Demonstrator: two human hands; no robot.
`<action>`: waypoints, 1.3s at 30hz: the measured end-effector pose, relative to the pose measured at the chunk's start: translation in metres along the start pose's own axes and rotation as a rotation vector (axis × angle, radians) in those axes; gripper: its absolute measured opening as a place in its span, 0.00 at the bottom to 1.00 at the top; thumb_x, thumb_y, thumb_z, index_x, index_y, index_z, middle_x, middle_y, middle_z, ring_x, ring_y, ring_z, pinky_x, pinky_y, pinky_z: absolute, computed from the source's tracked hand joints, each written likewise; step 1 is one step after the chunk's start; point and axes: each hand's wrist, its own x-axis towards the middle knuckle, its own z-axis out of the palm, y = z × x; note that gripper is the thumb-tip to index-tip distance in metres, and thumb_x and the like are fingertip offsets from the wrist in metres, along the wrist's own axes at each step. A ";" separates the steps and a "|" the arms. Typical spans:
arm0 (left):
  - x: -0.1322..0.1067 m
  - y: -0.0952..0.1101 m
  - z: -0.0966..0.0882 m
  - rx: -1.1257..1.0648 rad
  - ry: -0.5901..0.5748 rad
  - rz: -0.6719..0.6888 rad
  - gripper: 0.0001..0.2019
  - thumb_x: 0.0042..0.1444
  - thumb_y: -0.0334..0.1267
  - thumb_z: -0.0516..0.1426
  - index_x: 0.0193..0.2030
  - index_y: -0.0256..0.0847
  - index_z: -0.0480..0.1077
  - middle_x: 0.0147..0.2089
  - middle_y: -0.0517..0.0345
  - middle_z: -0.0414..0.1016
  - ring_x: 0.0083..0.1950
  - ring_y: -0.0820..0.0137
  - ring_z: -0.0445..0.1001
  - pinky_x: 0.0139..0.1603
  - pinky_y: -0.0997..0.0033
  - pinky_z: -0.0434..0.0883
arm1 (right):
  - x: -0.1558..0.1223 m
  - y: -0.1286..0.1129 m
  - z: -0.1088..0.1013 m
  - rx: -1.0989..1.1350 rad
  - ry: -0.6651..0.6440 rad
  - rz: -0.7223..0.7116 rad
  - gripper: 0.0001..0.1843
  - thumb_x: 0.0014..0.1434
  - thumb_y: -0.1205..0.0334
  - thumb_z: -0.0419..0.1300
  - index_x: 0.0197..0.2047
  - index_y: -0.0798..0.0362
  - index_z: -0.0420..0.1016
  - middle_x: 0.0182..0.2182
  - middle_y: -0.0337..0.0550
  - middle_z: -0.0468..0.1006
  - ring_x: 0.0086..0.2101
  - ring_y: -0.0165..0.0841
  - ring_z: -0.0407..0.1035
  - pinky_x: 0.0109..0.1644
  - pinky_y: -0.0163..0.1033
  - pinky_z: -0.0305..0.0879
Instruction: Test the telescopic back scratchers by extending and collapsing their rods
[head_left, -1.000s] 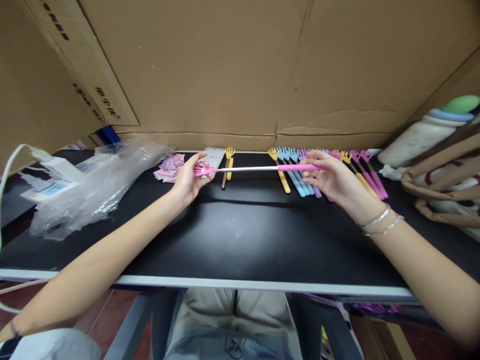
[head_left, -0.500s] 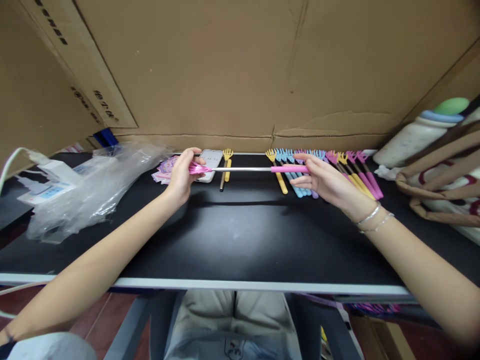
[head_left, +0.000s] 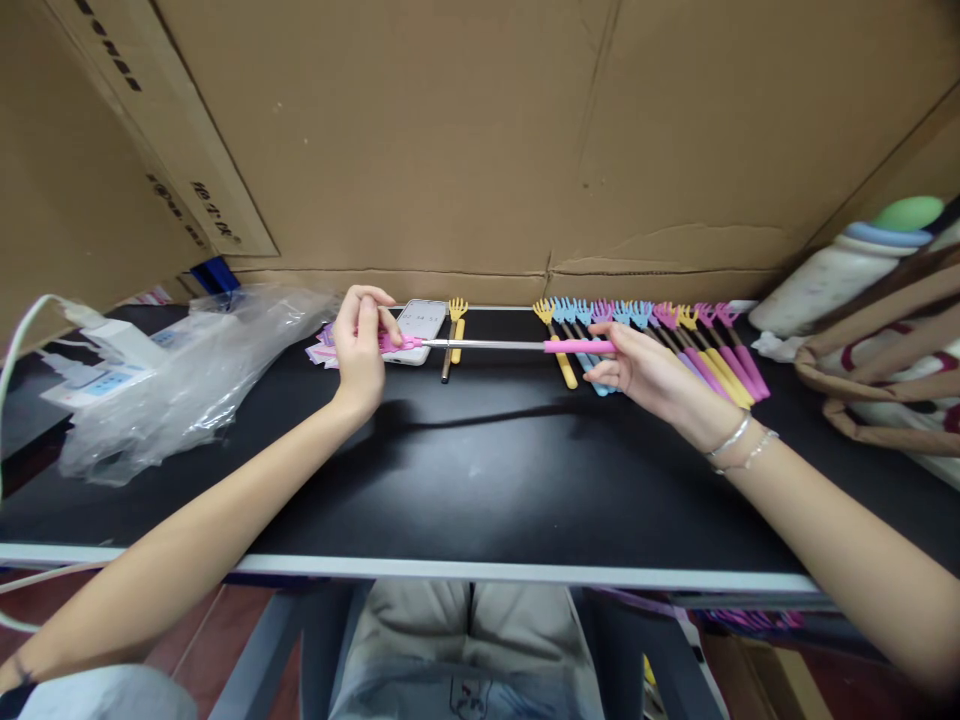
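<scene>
The pink back scratcher [head_left: 487,345] stays stretched out level between both hands, over the back of the bench [head_left: 480,470] and seemingly just clear of it. Since half a second ago the left hand [head_left: 360,345] has rolled knuckles-up, its grip curled shut over the claw end beside the phone [head_left: 420,320]. The right hand [head_left: 645,372], fingers spread before, now has its grip closed on the pink handle from below, in front of the row of scratchers [head_left: 675,340].

You have open black tabletop [head_left: 480,470] near and centre. Crumpled clear plastic bag [head_left: 187,370] blocks your left; tan fabric bag [head_left: 885,312] crowds right. Extended pink-handled telescopic scratcher [head_left: 487,344] spans the back, before brown cardboard wall [head_left: 480,150].
</scene>
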 end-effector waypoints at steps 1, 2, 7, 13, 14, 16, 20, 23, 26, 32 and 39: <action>-0.001 0.001 0.000 0.015 0.001 0.028 0.10 0.60 0.46 0.52 0.32 0.44 0.65 0.17 0.67 0.60 0.19 0.77 0.61 0.26 0.78 0.64 | 0.000 0.001 0.002 0.014 0.021 0.025 0.05 0.62 0.61 0.52 0.40 0.51 0.67 0.25 0.36 0.75 0.22 0.27 0.74 0.32 0.32 0.73; -0.002 0.002 0.001 0.026 0.001 0.050 0.10 0.60 0.46 0.51 0.32 0.45 0.65 0.17 0.67 0.60 0.19 0.77 0.61 0.26 0.78 0.64 | -0.001 0.002 0.004 0.026 0.041 0.047 0.05 0.63 0.61 0.51 0.39 0.51 0.66 0.23 0.36 0.75 0.22 0.27 0.74 0.31 0.31 0.72; -0.006 0.005 0.002 0.033 -0.026 0.063 0.10 0.61 0.44 0.51 0.32 0.44 0.65 0.19 0.66 0.63 0.22 0.77 0.65 0.29 0.78 0.65 | -0.004 0.007 0.010 0.057 0.123 0.042 0.03 0.61 0.62 0.53 0.37 0.51 0.65 0.22 0.34 0.73 0.20 0.26 0.72 0.30 0.31 0.72; -0.003 0.002 0.000 0.137 -0.060 0.025 0.08 0.61 0.39 0.50 0.32 0.42 0.67 0.26 0.62 0.68 0.29 0.75 0.69 0.36 0.79 0.66 | -0.005 0.008 0.009 -0.070 0.164 -0.089 0.06 0.54 0.61 0.57 0.36 0.51 0.65 0.25 0.34 0.69 0.19 0.25 0.70 0.27 0.32 0.70; -0.003 0.002 -0.001 0.144 -0.070 0.026 0.08 0.61 0.39 0.50 0.33 0.42 0.67 0.27 0.62 0.69 0.30 0.75 0.69 0.37 0.78 0.66 | -0.005 0.008 0.009 -0.090 0.171 -0.120 0.07 0.52 0.61 0.57 0.36 0.51 0.65 0.25 0.33 0.69 0.19 0.25 0.69 0.26 0.32 0.70; -0.002 0.001 -0.001 0.156 -0.084 0.017 0.08 0.61 0.37 0.50 0.33 0.42 0.68 0.28 0.61 0.69 0.32 0.75 0.69 0.39 0.79 0.66 | -0.006 0.008 0.009 -0.121 0.184 -0.174 0.08 0.50 0.60 0.58 0.34 0.50 0.64 0.27 0.33 0.67 0.18 0.24 0.68 0.25 0.33 0.68; -0.001 0.000 0.000 0.173 -0.071 -0.041 0.07 0.60 0.36 0.50 0.34 0.42 0.68 0.26 0.62 0.69 0.30 0.75 0.69 0.38 0.79 0.64 | -0.008 0.006 0.012 -0.198 0.208 -0.248 0.09 0.50 0.58 0.58 0.33 0.49 0.62 0.25 0.32 0.63 0.17 0.23 0.64 0.22 0.33 0.64; -0.002 -0.002 0.000 0.167 -0.075 -0.066 0.05 0.60 0.36 0.51 0.35 0.42 0.67 0.25 0.63 0.68 0.28 0.75 0.68 0.35 0.80 0.64 | -0.009 0.004 0.013 -0.233 0.238 -0.286 0.09 0.50 0.58 0.57 0.33 0.48 0.59 0.23 0.31 0.60 0.16 0.23 0.61 0.21 0.34 0.60; -0.002 -0.003 0.000 0.164 -0.106 -0.096 0.06 0.60 0.37 0.51 0.35 0.42 0.67 0.24 0.64 0.66 0.24 0.76 0.65 0.30 0.80 0.63 | -0.009 0.003 0.012 -0.246 0.281 -0.333 0.09 0.50 0.59 0.57 0.33 0.47 0.59 0.23 0.32 0.60 0.16 0.24 0.59 0.20 0.35 0.57; -0.003 0.001 0.002 0.166 -0.143 -0.153 0.04 0.56 0.33 0.55 0.31 0.41 0.68 0.25 0.64 0.65 0.21 0.79 0.65 0.24 0.82 0.62 | -0.011 0.000 0.012 -0.292 0.315 -0.421 0.07 0.53 0.55 0.55 0.33 0.46 0.60 0.21 0.34 0.63 0.16 0.26 0.59 0.18 0.36 0.54; 0.001 0.002 -0.001 0.166 -0.090 -0.109 0.02 0.55 0.35 0.56 0.32 0.42 0.69 0.26 0.64 0.65 0.20 0.81 0.64 0.18 0.83 0.57 | -0.015 0.001 0.012 -0.372 0.228 -0.471 0.12 0.52 0.54 0.59 0.38 0.44 0.61 0.21 0.32 0.64 0.16 0.26 0.58 0.20 0.36 0.57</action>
